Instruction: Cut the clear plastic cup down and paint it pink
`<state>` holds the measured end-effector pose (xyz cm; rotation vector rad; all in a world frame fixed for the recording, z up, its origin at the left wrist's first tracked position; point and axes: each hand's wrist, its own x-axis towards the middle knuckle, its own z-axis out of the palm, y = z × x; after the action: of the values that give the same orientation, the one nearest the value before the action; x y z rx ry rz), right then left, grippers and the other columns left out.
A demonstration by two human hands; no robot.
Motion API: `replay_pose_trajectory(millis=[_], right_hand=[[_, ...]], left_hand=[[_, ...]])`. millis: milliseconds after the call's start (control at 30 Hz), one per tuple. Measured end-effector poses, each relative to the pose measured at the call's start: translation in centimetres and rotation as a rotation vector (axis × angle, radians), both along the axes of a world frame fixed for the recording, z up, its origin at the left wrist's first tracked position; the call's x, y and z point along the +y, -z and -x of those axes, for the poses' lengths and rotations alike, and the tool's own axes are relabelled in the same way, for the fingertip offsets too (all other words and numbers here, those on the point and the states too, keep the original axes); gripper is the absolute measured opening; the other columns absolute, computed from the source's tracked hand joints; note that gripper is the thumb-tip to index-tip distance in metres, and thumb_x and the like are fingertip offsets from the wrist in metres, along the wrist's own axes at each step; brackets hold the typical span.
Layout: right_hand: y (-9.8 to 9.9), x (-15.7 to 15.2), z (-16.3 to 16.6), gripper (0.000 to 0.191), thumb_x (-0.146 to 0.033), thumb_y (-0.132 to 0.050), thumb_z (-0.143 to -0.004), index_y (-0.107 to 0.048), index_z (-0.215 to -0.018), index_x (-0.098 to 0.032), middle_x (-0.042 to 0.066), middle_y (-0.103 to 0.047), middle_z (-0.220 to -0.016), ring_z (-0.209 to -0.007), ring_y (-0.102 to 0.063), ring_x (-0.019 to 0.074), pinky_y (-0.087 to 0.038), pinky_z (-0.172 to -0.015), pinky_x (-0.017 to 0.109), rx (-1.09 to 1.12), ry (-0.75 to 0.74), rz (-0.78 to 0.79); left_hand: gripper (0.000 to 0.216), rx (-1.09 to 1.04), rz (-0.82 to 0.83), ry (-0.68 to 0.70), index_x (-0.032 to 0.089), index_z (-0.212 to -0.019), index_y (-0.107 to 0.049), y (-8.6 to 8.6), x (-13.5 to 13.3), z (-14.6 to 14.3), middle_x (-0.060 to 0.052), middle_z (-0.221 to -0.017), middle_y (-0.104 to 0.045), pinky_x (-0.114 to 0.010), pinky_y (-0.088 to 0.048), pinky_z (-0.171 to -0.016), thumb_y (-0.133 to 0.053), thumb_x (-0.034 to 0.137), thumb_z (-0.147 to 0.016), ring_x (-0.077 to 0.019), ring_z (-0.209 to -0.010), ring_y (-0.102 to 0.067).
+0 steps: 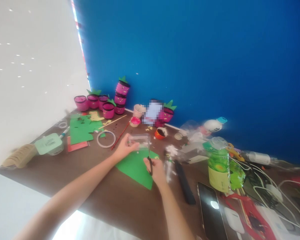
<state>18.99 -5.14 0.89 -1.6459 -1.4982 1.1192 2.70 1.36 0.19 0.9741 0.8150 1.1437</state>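
Note:
My left hand (126,146) pinches the left end of a clear plastic piece (141,139), perhaps a small box or sheet; its exact kind is blurred. In my right hand (156,170) is a pair of scissors (149,160), fingers in the dark handles and blades pointing away from me. The blades meet the right end of the clear plastic. Beneath both hands lies a sheet of green paper (137,168) on the brown table. How far the blades are parted does not show.
Pink painted cups (108,110) with green leaves stand along the blue wall. Left lie cut green paper (81,130) and a tape roll (106,139). A paint cup (135,121) sits ahead. Right are a black phone (211,210), a green bottle (218,166) and white cables (267,176).

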Motion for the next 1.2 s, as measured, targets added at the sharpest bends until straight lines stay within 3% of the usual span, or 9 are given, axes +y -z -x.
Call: replay_pose_trajectory(millis=[200, 467, 733, 1000, 1200], right_hand=[[0.0, -0.1, -0.1, 0.052, -0.058, -0.057, -0.068, -0.032, -0.043, -0.020, -0.006, -0.030, -0.040, -0.039, -0.027, 0.0061, -0.019, -0.040, 0.022, 0.016, 0.017, 0.005], [-0.8, 0.0, 0.0, 0.055, -0.062, -0.048, -0.072, -0.039, -0.039, -0.019, -0.002, -0.038, -0.036, -0.037, -0.034, 0.0070, -0.026, -0.039, 0.021, 0.077, -0.062, -0.008], [-0.6, -0.1, 0.0, 0.055, -0.061, -0.049, -0.072, -0.033, -0.039, -0.020, -0.004, -0.034, -0.033, -0.034, -0.031, 0.0068, -0.022, -0.038, 0.022, 0.039, -0.005, 0.015], [-0.4, -0.1, 0.0, 0.054, -0.062, -0.049, -0.071, -0.035, -0.040, -0.020, -0.004, -0.036, -0.036, -0.036, -0.033, 0.0077, -0.023, -0.038, 0.022, -0.044, 0.015, -0.010], [-0.7, -0.2, 0.1, 0.056, -0.063, -0.048, -0.072, -0.040, -0.039, -0.019, -0.002, -0.041, -0.036, -0.037, -0.037, 0.0079, -0.030, -0.040, 0.021, 0.056, -0.028, 0.016]], left_hand=[[0.038, 0.009, -0.026, -0.021, 0.019, -0.081, -0.040, 0.6, 0.2, 0.1, 0.003, -0.073, -0.048, -0.034, -0.056, -0.068, -0.070, 0.036, -0.064, -0.0098, -0.065, -0.055], [0.040, 0.057, -0.069, 0.031, 0.020, -0.079, -0.037, 1.1, 0.0, -0.2, 0.004, -0.072, -0.048, -0.030, -0.054, -0.063, -0.069, 0.038, -0.065, -0.0097, -0.064, -0.056], [0.040, 0.138, -0.097, -0.017, 0.020, -0.080, -0.039, 1.5, 0.3, -0.1, 0.004, -0.074, -0.050, -0.028, -0.054, -0.064, -0.070, 0.040, -0.063, -0.0089, -0.064, -0.054], [0.039, 0.182, -0.135, -0.074, 0.019, -0.082, -0.041, 1.4, 0.6, 0.2, 0.003, -0.076, -0.051, -0.027, -0.052, -0.065, -0.070, 0.038, -0.063, -0.0100, -0.067, -0.055], [0.041, 0.166, -0.157, -0.002, 0.020, -0.083, -0.038, 0.8, 0.4, 0.3, 0.003, -0.078, -0.050, -0.022, -0.050, -0.062, -0.070, 0.033, -0.062, -0.0099, -0.072, -0.056]])
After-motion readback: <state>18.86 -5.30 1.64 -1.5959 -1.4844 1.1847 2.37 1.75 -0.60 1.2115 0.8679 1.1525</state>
